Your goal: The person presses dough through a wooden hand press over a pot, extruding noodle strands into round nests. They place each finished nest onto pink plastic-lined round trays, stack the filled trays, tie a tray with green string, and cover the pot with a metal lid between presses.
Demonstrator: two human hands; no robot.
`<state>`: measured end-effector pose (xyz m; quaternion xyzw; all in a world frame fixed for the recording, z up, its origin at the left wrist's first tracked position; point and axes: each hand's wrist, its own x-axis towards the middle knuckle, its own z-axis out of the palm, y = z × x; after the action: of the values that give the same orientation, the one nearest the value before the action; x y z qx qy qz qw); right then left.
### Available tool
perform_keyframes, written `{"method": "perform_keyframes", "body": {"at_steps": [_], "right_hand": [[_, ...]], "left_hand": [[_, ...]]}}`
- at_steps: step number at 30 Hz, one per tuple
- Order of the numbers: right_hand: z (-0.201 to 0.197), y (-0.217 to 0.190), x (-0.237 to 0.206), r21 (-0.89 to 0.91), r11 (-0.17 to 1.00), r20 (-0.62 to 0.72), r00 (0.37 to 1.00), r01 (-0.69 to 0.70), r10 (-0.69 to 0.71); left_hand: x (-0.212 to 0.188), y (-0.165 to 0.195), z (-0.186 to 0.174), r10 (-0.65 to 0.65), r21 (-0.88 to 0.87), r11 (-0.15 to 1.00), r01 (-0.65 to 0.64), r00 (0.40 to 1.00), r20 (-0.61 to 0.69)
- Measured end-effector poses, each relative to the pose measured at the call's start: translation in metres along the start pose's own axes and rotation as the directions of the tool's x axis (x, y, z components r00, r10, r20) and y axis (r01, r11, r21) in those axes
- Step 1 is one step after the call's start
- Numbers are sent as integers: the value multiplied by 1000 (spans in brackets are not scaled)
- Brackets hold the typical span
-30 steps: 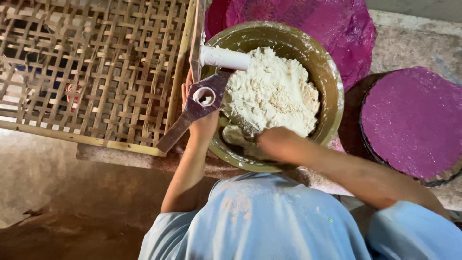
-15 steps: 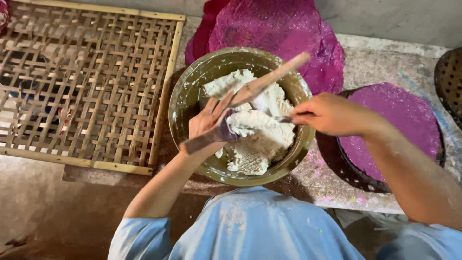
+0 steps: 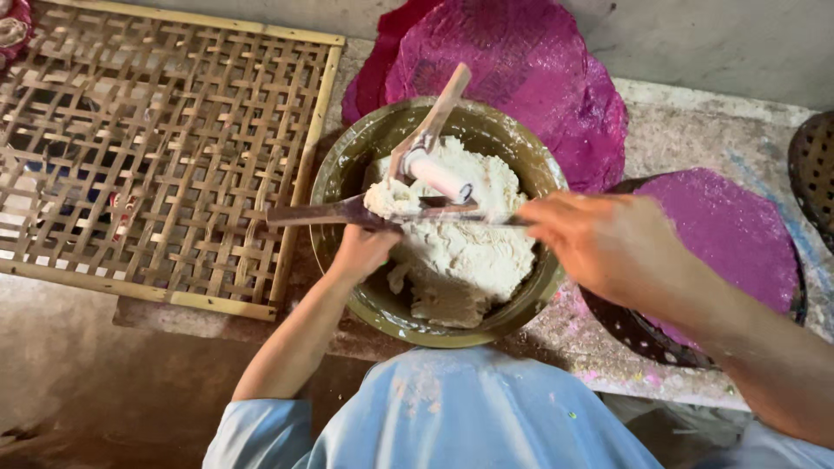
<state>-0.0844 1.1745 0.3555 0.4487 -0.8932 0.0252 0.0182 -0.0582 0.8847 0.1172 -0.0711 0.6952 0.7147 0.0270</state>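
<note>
An olive-green bowl holds a heap of white dough. My left hand grips a wooden two-handled press tool over the bowl. One of its handles points left and the other stands up and back. A white cylinder smeared with dough sits at the tool's hinge. My right hand, blurred, is at the bowl's right rim and holds a thin blade. The blade's tip reaches the tool just under the cylinder.
A woven bamboo lattice tray lies left of the bowl. Magenta round sheets lie behind it. Another magenta sheet rests on a dark basket at right. A second dark basket shows at the right edge. A concrete ledge runs under everything.
My left hand turned the press tool so one handle points left and the cylinder faces right. My right hand drew back to the bowl's right rim, its blade against the tool.
</note>
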Motion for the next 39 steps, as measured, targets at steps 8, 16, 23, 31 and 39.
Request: {"method": "perform_keyframes", "body": {"at_steps": [8,16,23,31,39], "right_hand": [[0,-12,28,-143,990,202,978,-13,42],[-19,-21,30,-256,962,214,976,97,-41],[-5,-60,50,-433,884,198,975,175,-96],[-28,-5,-2,-475,876,-25,996,-84,83],[-23,-16,38,-529,818,54,971,224,-232]], "left_hand": [[-4,50,21,695,668,239,-705,604,390],[-15,98,24,-106,589,800,112,993,-45],[-10,106,35,466,810,413,-416,861,205],[11,71,0,134,396,914,-87,987,-93],[9,50,28,572,253,767,-590,807,147]]}}
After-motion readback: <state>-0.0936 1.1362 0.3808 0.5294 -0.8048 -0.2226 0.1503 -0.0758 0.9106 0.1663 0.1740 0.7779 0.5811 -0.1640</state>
